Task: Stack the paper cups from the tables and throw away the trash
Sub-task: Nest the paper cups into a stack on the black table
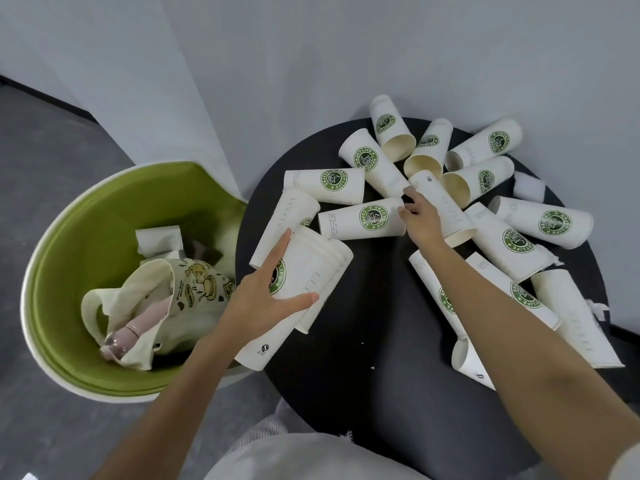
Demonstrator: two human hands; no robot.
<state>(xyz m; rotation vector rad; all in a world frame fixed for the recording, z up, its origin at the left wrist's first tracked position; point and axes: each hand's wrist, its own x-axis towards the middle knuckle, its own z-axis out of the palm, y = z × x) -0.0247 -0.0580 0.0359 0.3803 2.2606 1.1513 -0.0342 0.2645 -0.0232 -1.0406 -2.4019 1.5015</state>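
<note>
Several white paper cups with green logos lie on their sides across the round black table [363, 341]. My left hand [263, 296] grips a short stack of nested cups [308, 271] over the table's left edge. My right hand [420, 216] reaches into the pile's middle, fingers curled at the base of one lying cup [363, 218] and against another cup [446, 209]. Whether it grips one I cannot tell. White crumpled tissues lie at the far right [528, 187] and by the right-hand cups [597, 308].
A green-lined chair [86, 216] stands left of the table, holding a printed cloth bag [173, 289], a pink bottle [138, 327] and a white tissue [159, 239]. Grey walls rise close behind the table. Grey floor lies to the left.
</note>
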